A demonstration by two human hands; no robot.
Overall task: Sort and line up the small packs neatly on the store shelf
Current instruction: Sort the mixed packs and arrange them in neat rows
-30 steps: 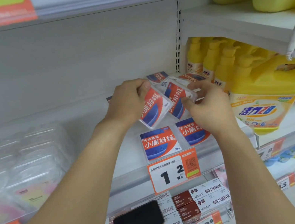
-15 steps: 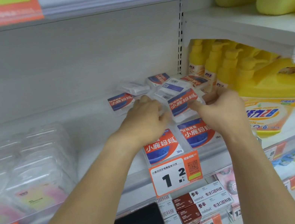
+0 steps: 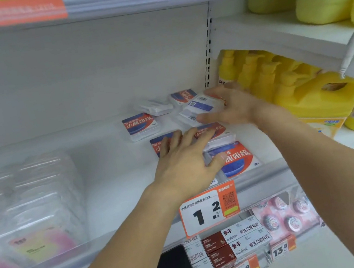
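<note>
The small packs (image 3: 140, 126) lie on the store shelf (image 3: 110, 192) in a loose group. Half a second ago we held one pack pinched between both hands above the front row; that pack is now set down, so we judge one placement done and the row behind still unsorted. Our left hand (image 3: 186, 163) rests flat, fingers straight, on two front packs, pressing them into line. Just right of its thumb lies the front right pack (image 3: 237, 158), face up at the shelf edge. Our right hand (image 3: 226, 108) has moved back, with fingers extended over the jumbled back packs (image 3: 199, 106), several lying face down and skewed; whether it grips one we cannot tell. Left of that hand one pack sits alone, apart from the rest. Right of both hands, yellow bottles (image 3: 252, 73) limit sideways room. Below the left wrist hangs the price tag (image 3: 209, 210). Far left stand clear blister cases (image 3: 30, 207).
</note>
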